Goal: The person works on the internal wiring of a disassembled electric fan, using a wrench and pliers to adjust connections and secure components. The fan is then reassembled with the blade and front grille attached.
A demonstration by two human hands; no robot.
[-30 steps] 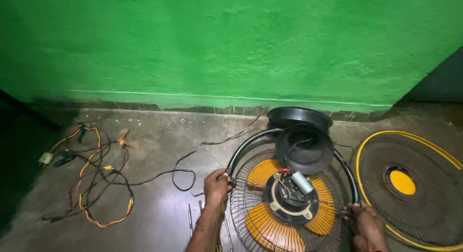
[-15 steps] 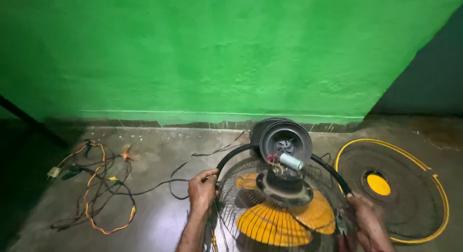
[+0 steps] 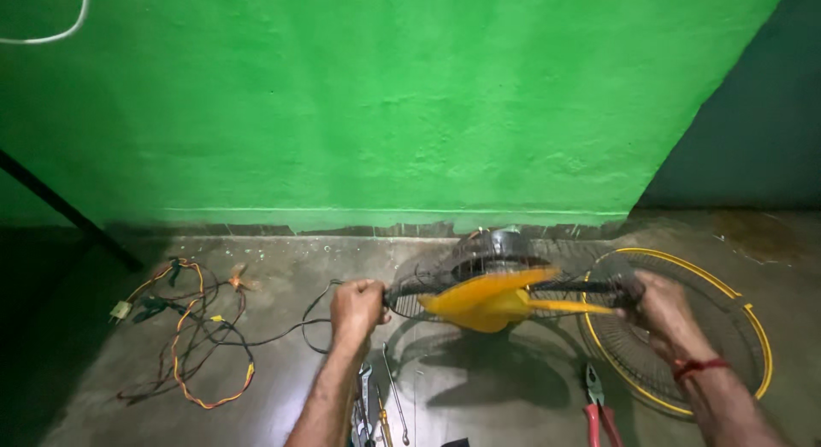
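The fan [image 3: 500, 295] was held up above the floor [image 3: 479, 396], tipped nearly edge-on, with its yellow blades [image 3: 487, 300] showing inside the dark wire guard and the motor [image 3: 500, 243] at its far side. The left hand [image 3: 357, 308] was clenched on the fan's left rim; the right hand [image 3: 663, 306] was clenched on its right rim, a red thread seen at the wrist. A shadow of the fan lay on the floor beneath it. To the right of the fan, partly behind the right hand, a loose guard [image 3: 684, 344] with a yellow rim lay flat on the floor. Below the fan, red-handled pliers [image 3: 596, 404] lay on the right, and a few small tools [image 3: 376, 400] lay by the left forearm. Well to the left of the fan, a tangle of wires [image 3: 192, 327] was spread on the floor, a dark cable being led from it toward the fan. Behind the fan stood a green wall [image 3: 385, 105].
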